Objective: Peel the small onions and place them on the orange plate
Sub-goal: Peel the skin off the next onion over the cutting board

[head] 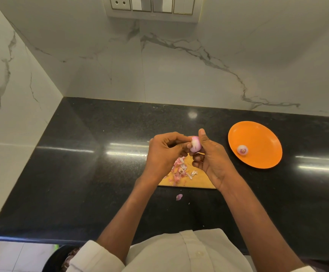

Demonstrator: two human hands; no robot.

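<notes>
Pale pink small onion (pixel 195 145), glossy and rounded, pinched between left hand (pixel 164 153) and right hand (pixel 211 159) above wooden board (pixel 201 180) strewn with papery skins (pixel 179 169). Peeling apparently near done. Next, probably: strip any last skin, carry right to smooth orange plate (pixel 262 138), beside peeled onion (pixel 242 149).

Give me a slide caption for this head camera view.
Both hands peel a small onion over a cutting board; one peeled onion sits on the orange plate.
</notes>
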